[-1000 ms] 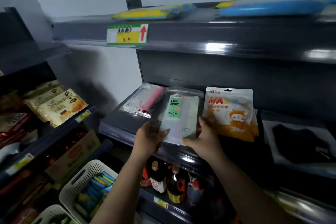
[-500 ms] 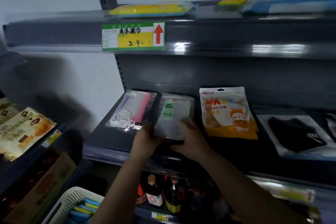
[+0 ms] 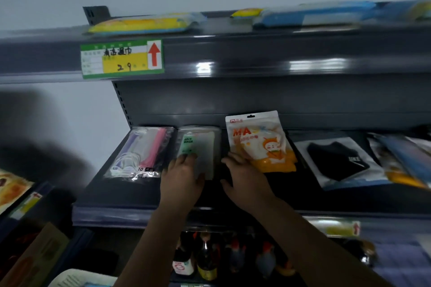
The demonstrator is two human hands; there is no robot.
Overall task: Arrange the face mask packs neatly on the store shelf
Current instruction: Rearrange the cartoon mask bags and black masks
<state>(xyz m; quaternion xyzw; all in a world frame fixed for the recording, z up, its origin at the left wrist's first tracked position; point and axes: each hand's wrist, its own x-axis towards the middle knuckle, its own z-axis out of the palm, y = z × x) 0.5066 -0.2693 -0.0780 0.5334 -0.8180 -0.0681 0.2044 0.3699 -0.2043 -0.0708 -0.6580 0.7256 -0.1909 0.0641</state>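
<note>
You see a green-labelled clear pack point(image 3: 198, 147), an orange-and-white pack point(image 3: 258, 142), a black mask point(image 3: 335, 161) and a dark grey shelf point(image 3: 116, 193).

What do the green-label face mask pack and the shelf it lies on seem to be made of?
Green-label face mask pack: clear, glossy plastic film, probably; pale contents show through it. Shelf: dark painted metal, apparently, with a perforated upright at the back corner.

The dark grey metal shelf point(image 3: 130, 193) looked smooth and faintly glossy; the clear plastic mask pack with a green label point(image 3: 205, 144) and the orange-and-white plastic pouch point(image 3: 258, 140) shone.
</note>
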